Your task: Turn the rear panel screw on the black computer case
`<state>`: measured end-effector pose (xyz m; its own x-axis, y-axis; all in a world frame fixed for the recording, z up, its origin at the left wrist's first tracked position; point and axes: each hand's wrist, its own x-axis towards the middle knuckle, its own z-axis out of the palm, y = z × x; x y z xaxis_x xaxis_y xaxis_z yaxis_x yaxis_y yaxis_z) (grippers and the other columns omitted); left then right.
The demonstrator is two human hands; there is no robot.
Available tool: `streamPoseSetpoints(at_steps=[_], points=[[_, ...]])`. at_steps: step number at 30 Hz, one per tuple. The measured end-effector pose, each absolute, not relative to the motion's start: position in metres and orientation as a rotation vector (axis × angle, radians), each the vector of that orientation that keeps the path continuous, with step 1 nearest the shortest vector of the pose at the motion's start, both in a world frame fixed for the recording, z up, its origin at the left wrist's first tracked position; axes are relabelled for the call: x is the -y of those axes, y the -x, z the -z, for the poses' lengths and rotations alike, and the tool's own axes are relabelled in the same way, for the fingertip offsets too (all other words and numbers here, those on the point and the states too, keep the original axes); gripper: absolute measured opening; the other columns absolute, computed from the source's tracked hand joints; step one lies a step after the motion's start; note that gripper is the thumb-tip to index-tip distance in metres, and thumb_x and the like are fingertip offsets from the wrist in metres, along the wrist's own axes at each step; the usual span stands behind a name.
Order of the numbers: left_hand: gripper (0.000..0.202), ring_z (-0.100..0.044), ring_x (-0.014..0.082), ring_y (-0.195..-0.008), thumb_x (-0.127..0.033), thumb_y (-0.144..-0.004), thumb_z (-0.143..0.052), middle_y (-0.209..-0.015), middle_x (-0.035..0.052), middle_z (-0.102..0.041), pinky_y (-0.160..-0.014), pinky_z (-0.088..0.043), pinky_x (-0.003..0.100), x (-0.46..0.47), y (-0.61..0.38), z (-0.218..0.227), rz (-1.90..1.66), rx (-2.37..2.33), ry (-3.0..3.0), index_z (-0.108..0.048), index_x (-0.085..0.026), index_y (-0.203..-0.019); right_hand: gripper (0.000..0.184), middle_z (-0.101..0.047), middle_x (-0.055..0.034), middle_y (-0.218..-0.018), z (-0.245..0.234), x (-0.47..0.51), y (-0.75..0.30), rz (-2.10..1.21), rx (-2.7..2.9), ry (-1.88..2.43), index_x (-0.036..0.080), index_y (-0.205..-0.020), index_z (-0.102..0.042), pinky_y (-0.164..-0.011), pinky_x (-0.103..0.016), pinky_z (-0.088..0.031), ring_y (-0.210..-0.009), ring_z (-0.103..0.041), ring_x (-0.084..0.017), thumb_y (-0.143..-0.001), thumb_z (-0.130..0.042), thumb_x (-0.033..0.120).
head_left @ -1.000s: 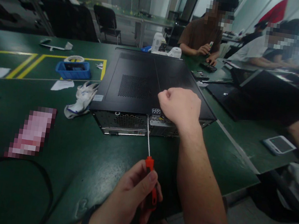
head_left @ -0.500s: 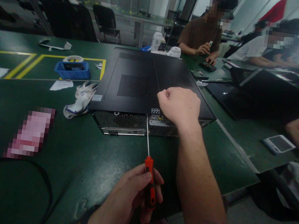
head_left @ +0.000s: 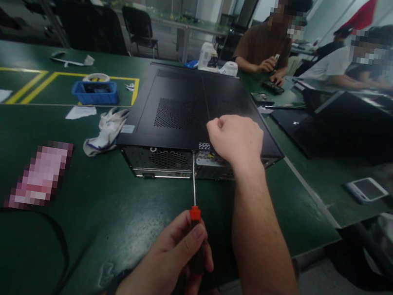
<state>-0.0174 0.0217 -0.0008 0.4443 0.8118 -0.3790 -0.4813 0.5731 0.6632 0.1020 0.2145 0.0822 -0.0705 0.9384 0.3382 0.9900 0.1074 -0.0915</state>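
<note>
A black computer case (head_left: pixel 187 87) lies flat on the green table, its back panel toward me. My left hand (head_left: pixel 184 254) is wrapped round the dark and orange handle of a screwdriver (head_left: pixel 194 186). The thin metal shaft points up and away, and its tip meets the upper edge of the back panel near the middle. My right hand (head_left: pixel 238 139) is closed in a fist and rests on the right front part of the case's top. Its fingertips are turned away from view. A pair of white work gloves (head_left: pixel 105 131) lies against the left side of the case.
A blue bin (head_left: pixel 96 93) with dark items stands at the left, near a tape roll and paper. A blurred pink object (head_left: pixel 40 176) lies nearer me. Black panels (head_left: pixel 354 127) and a white device (head_left: pixel 367 189) are at the right. Other people work across and beside the table.
The screwdriver handle has turned in my left hand, and my thumb has shifted over it. The shaft's tip stays in place at the case. My right hand has not moved.
</note>
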Motion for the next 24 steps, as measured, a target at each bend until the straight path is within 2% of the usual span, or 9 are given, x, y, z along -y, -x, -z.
streamPoseSetpoints(at_steps=[5,13,18,21,24], points=[[0.050,-0.042,0.0039,-0.035,-0.069,-0.091,-0.067,-0.062,-0.0060,-0.063,-0.036,-0.033,0.015,-0.0195,0.0171,0.0032,-0.868,-0.752,-0.503,-0.054,-0.021,-0.094,0.045,-0.080,-0.0154,-0.091,-0.0825,-0.2139,-0.1022,0.232,2.080,1.891,0.019,-0.091,-0.084,-0.075,-0.039,-0.049,-0.085,-0.073,-0.031,-0.095,-0.044,0.039],[0.045,-0.047,0.0057,-0.039,-0.061,-0.093,-0.061,-0.064,-0.0026,-0.062,-0.040,-0.033,0.017,-0.0200,0.0193,-0.0030,-0.897,-0.730,-0.441,-0.062,-0.017,-0.096,0.045,-0.080,-0.0151,-0.092,-0.0811,-0.2141,-0.1039,0.244,2.095,1.870,0.020,-0.091,-0.083,-0.075,-0.039,-0.048,-0.085,-0.073,-0.030,-0.096,-0.043,0.039],[0.053,-0.049,0.0052,-0.040,-0.068,-0.083,-0.076,-0.068,-0.0028,-0.067,-0.041,-0.036,0.017,-0.0214,0.0181,-0.0045,-0.856,-0.742,-0.472,-0.055,-0.019,-0.091,0.045,-0.080,-0.0153,-0.092,-0.0820,-0.2138,-0.1032,0.235,2.095,1.885,0.020,-0.092,-0.083,-0.076,-0.039,-0.048,-0.085,-0.073,-0.030,-0.097,-0.043,0.040],[0.053,-0.047,0.0045,-0.040,-0.070,-0.086,-0.073,-0.068,-0.0022,-0.070,-0.040,-0.032,0.016,-0.0214,0.0176,-0.0012,-0.855,-0.750,-0.518,-0.052,-0.021,-0.092,0.045,-0.080,-0.0160,-0.092,-0.0827,-0.2137,-0.1026,0.231,2.094,1.899,0.019,-0.093,-0.083,-0.075,-0.039,-0.048,-0.085,-0.073,-0.031,-0.097,-0.044,0.040],[0.052,-0.041,0.0047,-0.038,-0.071,-0.088,-0.070,-0.059,-0.0045,-0.065,-0.039,-0.026,0.016,-0.0210,0.0176,-0.0006,-0.857,-0.754,-0.537,-0.051,-0.022,-0.093,0.045,-0.080,-0.0161,-0.092,-0.0828,-0.2137,-0.1023,0.229,2.089,1.900,0.019,-0.094,-0.084,-0.075,-0.039,-0.048,-0.085,-0.073,-0.030,-0.097,-0.044,0.040]])
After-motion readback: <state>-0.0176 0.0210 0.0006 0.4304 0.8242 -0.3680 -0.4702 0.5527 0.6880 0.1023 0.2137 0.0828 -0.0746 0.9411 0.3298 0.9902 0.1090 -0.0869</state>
